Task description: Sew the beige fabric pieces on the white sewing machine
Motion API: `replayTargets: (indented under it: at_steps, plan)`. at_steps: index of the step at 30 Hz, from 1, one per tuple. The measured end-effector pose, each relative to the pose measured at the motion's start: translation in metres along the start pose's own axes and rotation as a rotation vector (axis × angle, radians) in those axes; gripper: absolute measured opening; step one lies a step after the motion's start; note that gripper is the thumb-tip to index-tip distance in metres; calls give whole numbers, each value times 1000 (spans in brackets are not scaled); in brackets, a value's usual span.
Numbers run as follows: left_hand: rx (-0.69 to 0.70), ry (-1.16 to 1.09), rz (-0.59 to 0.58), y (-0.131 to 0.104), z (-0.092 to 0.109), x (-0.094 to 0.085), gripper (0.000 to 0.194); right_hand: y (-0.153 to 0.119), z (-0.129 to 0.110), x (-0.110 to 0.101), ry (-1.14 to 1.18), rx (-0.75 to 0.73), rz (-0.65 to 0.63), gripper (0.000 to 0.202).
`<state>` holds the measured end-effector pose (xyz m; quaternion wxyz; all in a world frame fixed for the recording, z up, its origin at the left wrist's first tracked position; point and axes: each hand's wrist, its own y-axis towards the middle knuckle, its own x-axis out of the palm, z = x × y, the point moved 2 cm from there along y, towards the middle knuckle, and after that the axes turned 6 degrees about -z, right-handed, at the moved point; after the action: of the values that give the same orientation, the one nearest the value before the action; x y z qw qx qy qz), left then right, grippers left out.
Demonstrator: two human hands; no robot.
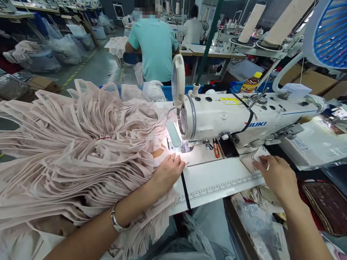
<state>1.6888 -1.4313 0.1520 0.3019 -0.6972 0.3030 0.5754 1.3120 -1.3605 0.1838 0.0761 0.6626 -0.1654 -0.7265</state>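
Left hand point(169, 168): palm down beside the sewing area, fingers together at the edge of the pale pink fabric; cannot tell whether they grip it. Bracelet point(117, 218) on the wrist.
Right hand point(279, 178): bent over the bench point(211, 175), thumb and fingers pinching a small white piece point(268, 167).
Small pale stack point(248, 163): lying just left of the right hand, by the machine's base; material unclear.
Pale pink fabric point(81, 180): large heap of layered strips, filling the bench left of the machine, spilling over the front edge; part reaches the needle area.
Sewing machine point(217, 113): white, marked JUKI, beyond the hands; lamp-lit at the needle end.
Under the machine arm: orange-handled thread snips point(216, 148), next to a dark flat object point(229, 147).
Bench front: printed ruler scale point(219, 186), crossed by a black strap point(185, 189).
Behind machine: yellow-capped bottle point(251, 83); blue fan point(329, 36) at upper right.
Background: co-worker in a teal shirt point(153, 47), seen from behind.
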Motion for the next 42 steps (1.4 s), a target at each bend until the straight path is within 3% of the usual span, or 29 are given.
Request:
replayTargets:
  at_steps: [5, 10, 12, 14, 16, 20, 24, 29, 35, 39, 42]
  plan:
    - [-16, -153, 9, -5, -5, 2, 30, -3, -11, -7, 44, -3, 34, 38]
    - [-11, -174, 86, -6, -2, 4, 42, -1, -54, -30, 129, 153, 262, 36]
    - [33, -98, 81, -6, 1, 8, 44, 2, -88, -26, 425, 28, 126, 33]
    - [49, -21, 93, -5, 2, 12, 39, 8, -125, -12, 748, -92, -103, 34]
    - [56, 11, 145, -5, 0, 17, 33, 20, -156, 8, 895, -154, -266, 30]
    - [58, -29, 239, -2, -7, 23, 27, 48, -183, 44, 608, -213, -267, 9]
    - [13, -135, 168, -1, -10, 23, 35, 56, -190, 55, 302, -365, -165, 18]
    - [-16, -204, 110, 0, -10, 20, 41, 40, -203, 56, 312, -536, -130, 10]
    - [-11, 48, 69, 3, 8, 14, 42, 33, -215, 55, 182, -521, -16, 17]
    - [-3, 105, 66, 6, 22, 13, 43, 43, -218, 56, 134, -506, -96, 14]
    - [-34, 92, 85, 9, 20, 12, 41, 53, -218, 60, 179, -452, -186, 13]
